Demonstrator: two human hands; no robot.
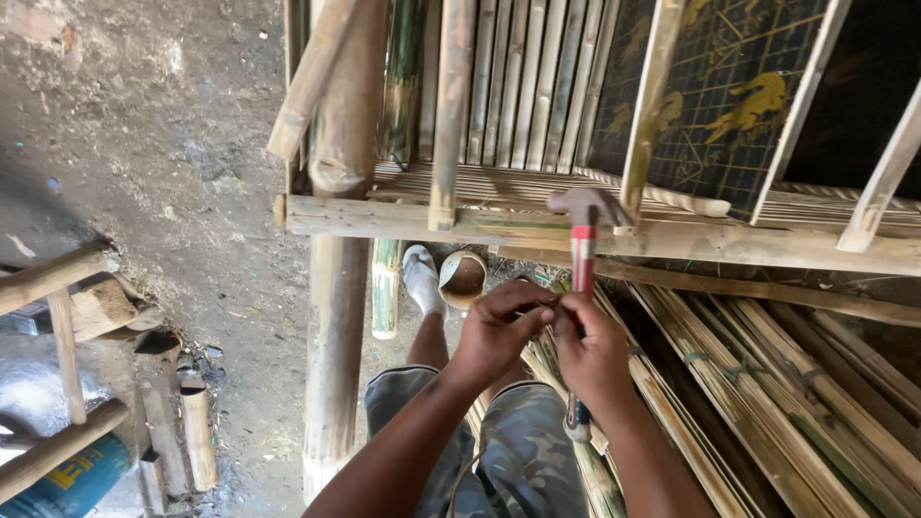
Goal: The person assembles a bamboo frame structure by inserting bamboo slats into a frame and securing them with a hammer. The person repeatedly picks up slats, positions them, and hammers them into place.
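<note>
My right hand (592, 350) grips a claw hammer (582, 230) by its red and white handle, with the metal head up against a horizontal wooden beam (384, 219) of a bamboo frame. My left hand (499, 331) meets the right hand at the fingertips, which pinch something small that I cannot make out. Both hands are above my knees in camouflage shorts (518, 441).
Thick bamboo posts (336, 317) stand at the left of the frame. Bundles of split bamboo strips (758, 384) lie below on the right. A cut bamboo cup (462, 278) sits by my sandalled foot (422, 278). Wood offcuts (197, 432) and a blue drum (72, 484) are at the far left on the dirt floor.
</note>
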